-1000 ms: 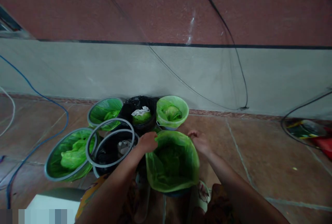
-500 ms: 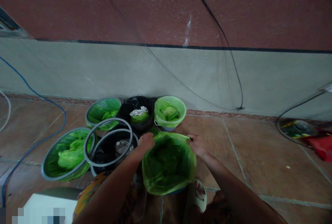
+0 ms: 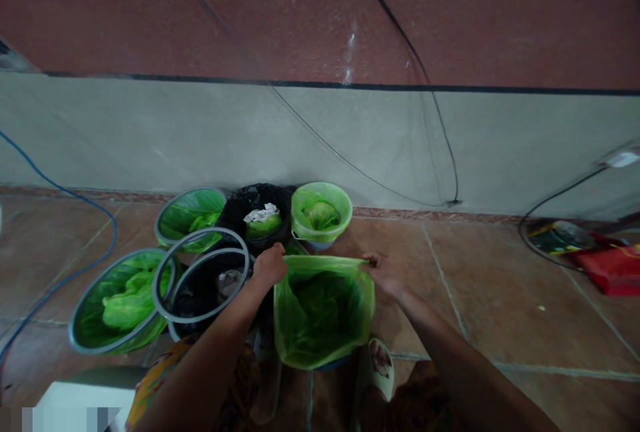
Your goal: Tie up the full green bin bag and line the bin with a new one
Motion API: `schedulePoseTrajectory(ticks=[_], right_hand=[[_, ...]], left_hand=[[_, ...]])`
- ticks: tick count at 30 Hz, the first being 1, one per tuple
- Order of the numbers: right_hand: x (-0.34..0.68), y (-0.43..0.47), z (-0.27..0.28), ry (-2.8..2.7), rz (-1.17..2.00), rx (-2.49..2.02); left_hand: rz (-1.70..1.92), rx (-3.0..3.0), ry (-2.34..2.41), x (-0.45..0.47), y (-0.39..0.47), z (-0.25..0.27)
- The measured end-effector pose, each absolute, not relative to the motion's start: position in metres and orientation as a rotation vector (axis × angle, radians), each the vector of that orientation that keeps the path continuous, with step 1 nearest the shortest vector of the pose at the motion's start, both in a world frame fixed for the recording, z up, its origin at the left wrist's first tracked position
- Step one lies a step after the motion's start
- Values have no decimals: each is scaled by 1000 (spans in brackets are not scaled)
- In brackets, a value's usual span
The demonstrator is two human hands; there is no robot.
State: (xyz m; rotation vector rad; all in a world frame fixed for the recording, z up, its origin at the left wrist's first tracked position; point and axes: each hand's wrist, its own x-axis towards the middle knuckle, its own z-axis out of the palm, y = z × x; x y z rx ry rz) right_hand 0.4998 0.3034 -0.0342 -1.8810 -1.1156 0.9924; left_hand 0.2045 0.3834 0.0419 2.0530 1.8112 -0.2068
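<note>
**Both hands pinching the far edge of the green bag**

Right, nearest us: a translucent green plastic bag (image 3: 323, 309) lining a small bin between our knees, on the brown tiled floor (image 3: 500, 299). Our left hand (image 3: 270, 265) is closed on the bag's far-left rim; our right hand (image 3: 385, 273) is closed on the far-right rim. We hold that edge taut and straight between them.

Just left of the bag: a black-lined bin with two loose grey ring rims (image 3: 203, 279), and further left a grey-rimmed bin with green liner (image 3: 117, 302).

Behind, against the grey wall base (image 3: 150, 139): another green-lined bin (image 3: 190, 215), a black-bagged bin with white paper scraps (image 3: 257, 215), a small light-green bucket (image 3: 321, 215).

Far right: red flat object (image 3: 607, 269), black cable (image 3: 440, 132) on the wall.
</note>
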Motion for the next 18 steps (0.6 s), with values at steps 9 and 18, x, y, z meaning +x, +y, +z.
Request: schedulePoseTrajectory(ticks=[9,18], right_hand=[[494,302,-6,-1206,844,-1977],[475,286,25,-1516,496,-2072]], left_hand=[[-111,2141,1630,210,383,52],[-124,2237,1744,216,378,50]])
